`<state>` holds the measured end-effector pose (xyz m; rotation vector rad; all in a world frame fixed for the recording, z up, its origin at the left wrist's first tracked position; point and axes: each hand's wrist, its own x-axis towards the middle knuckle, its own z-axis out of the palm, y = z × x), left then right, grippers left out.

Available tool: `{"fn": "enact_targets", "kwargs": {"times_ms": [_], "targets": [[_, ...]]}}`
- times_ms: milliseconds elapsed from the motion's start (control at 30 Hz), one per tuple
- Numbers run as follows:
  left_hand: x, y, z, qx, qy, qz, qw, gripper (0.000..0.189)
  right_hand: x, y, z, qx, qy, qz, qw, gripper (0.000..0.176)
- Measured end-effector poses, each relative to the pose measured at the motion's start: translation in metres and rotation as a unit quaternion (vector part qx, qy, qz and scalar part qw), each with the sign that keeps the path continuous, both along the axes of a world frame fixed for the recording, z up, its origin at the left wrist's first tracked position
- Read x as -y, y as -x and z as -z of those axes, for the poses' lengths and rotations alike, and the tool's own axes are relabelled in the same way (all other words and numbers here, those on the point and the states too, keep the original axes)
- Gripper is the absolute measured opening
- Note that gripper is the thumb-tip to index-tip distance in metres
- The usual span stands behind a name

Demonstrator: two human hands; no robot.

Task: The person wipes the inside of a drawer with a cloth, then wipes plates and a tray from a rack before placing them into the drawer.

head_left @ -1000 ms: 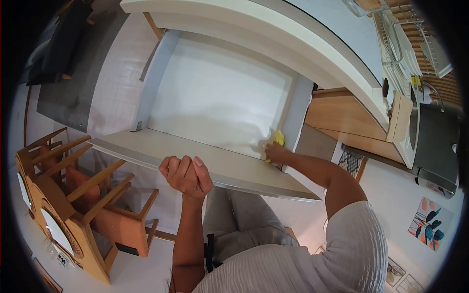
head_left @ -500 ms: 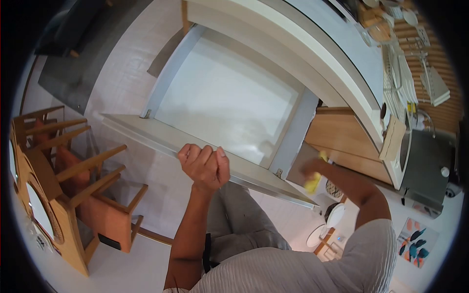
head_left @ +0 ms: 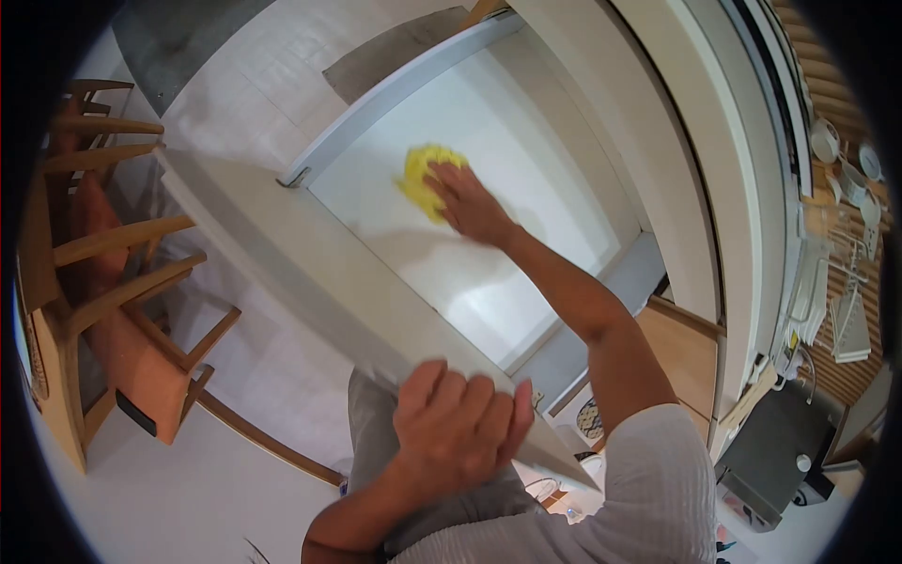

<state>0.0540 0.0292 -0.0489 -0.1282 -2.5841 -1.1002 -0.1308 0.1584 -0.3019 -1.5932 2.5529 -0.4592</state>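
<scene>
A wide white drawer (head_left: pixel 507 273) is pulled open in front of me, and its inside is bare apart from a cloth. My right hand (head_left: pixel 473 205) reaches into it and presses a crumpled yellow cloth (head_left: pixel 425 180) on the drawer bottom, towards the left side. The hand hides part of the cloth. With fingers curled over the top edge, my left hand (head_left: pixel 456 423) grips the drawer front (head_left: pixel 310 277) near its middle. The fingertips are out of sight behind the panel.
Wooden chairs with orange seats (head_left: pixel 136 362) stand on the left. A counter edge (head_left: pixel 700 122) overhangs the drawer at the right, with a wooden cabinet panel (head_left: pixel 676 357) below. Farther right are a dish rack with plates (head_left: pixel 810 287) and a dark appliance (head_left: pixel 780 451).
My right hand has brought the yellow cloth from right of the drawer to its inside left. My left hand stays on the drawer front. The view has turned and shifted.
</scene>
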Motion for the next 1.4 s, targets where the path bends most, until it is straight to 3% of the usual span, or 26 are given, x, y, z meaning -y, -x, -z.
{"fn": "enact_targets", "kwargs": {"times_ms": [67, 133, 200, 267, 333, 400, 500, 567, 600, 667, 700, 800, 867, 933, 967, 1067, 1133, 1167, 1267, 1333, 1400], "targets": [[-0.006, -0.004, -0.002, 0.021, 0.016, 0.008, 1.0, 0.021, 0.021, 0.062, 0.035, -0.087, 0.033, 0.115, 0.989, 0.048], [-0.014, -0.009, -0.001, 0.048, 0.024, 0.028, 0.998, 0.022, 0.022, 0.121, 0.038, -0.17, 0.024, 0.259, 0.95, 0.046], [-0.015, -0.008, 0.003, 0.028, 0.032, -0.008, 0.999, 0.022, -0.007, 0.16, 0.053, -0.175, 0.036, 0.387, 0.905, 0.048], [-0.011, -0.007, 0.006, 0.012, 0.044, -0.004, 0.999, 0.023, -0.061, 0.16, 0.064, -0.231, -0.01, 0.399, 0.887, 0.05], [-0.01, -0.01, 0.006, 0.009, 0.048, 0.01, 0.999, 0.021, -0.123, 0.126, 0.058, -0.261, -0.13, 0.449, 0.845, 0.054], [-0.007, -0.01, 0.005, 0.006, 0.053, 0.022, 0.998, 0.02, -0.201, 0.096, 0.06, -0.286, -0.119, 0.471, 0.826, 0.055], [-0.008, -0.011, 0.008, 0.002, 0.06, 0.027, 0.998, 0.02, -0.266, 0.057, 0.047, -0.278, -0.215, 0.516, 0.781, 0.051], [-0.01, -0.012, 0.007, 0.001, 0.062, 0.026, 0.998, 0.021, -0.294, 0.041, 0.035, -0.169, -0.344, 0.574, 0.724, 0.045], [-0.011, -0.01, 0.006, 0.005, 0.063, 0.019, 0.998, 0.021, -0.306, 0.04, 0.033, -0.163, -0.347, 0.577, 0.721, 0.045], [-0.01, -0.011, 0.003, 0.015, 0.061, 0.025, 0.998, 0.021, -0.324, 0.035, 0.028, -0.041, -0.483, 0.479, 0.732, 0.043], [-0.011, -0.011, 0.002, 0.025, 0.066, 0.019, 0.997, 0.02, -0.325, 0.03, 0.026, -0.044, -0.482, 0.451, 0.75, 0.044], [-0.015, -0.012, 0.003, 0.03, 0.054, 0.014, 0.998, 0.017, -0.289, -0.013, 0.022, 0.039, -0.509, 0.489, 0.708, 0.044], [-0.018, -0.01, 0.006, -0.009, 0.041, -0.015, 0.999, 0.019, -0.271, -0.068, 0.03, 0.08, -0.401, 0.551, 0.727, 0.056], [-0.019, -0.008, 0.006, -0.023, 0.033, -0.015, 0.999, 0.021, -0.236, -0.124, 0.02, 0.108, -0.484, 0.466, 0.733, 0.065], [-0.021, -0.008, 0.008, -0.038, 0.031, -0.025, 0.998, 0.022, -0.213, -0.144, 0.003, 0.178, -0.516, 0.412, 0.73, 0.065], [-0.021, -0.004, 0.007, -0.082, 0.021, -0.025, 0.996, 0.023, -0.181, -0.21, 0.003, 0.263, -0.462, 0.361, 0.766, 0.048], [-0.021, -0.004, 0.009, -0.099, 0.024, -0.025, 0.994, 0.024, -0.153, -0.221, -0.036, 0.368, -0.418, 0.319, 0.767, 0.036], [-0.022, -0.002, 0.011, -0.127, 0.015, -0.031, 0.991, 0.026, -0.148, -0.223, -0.041, 0.454, -0.4, 0.289, 0.742, 0.034], [-0.021, -0.003, 0.01, -0.132, 0.022, -0.027, 0.991, 0.027, -0.16, -0.223, -0.045, 0.502, -0.361, 0.285, 0.732, 0.037], [-0.021, -0.001, 0.009, -0.146, 0.028, -0.019, 0.989, 0.027, -0.175, -0.226, -0.048, 0.51, -0.35, 0.227, 0.752, 0.038], [-0.021, -0.002, 0.009, -0.146, 0.022, -0.021, 0.989, 0.027, -0.173, -0.21, -0.118, 0.566, -0.332, 0.206, 0.726, 0.04]]}}
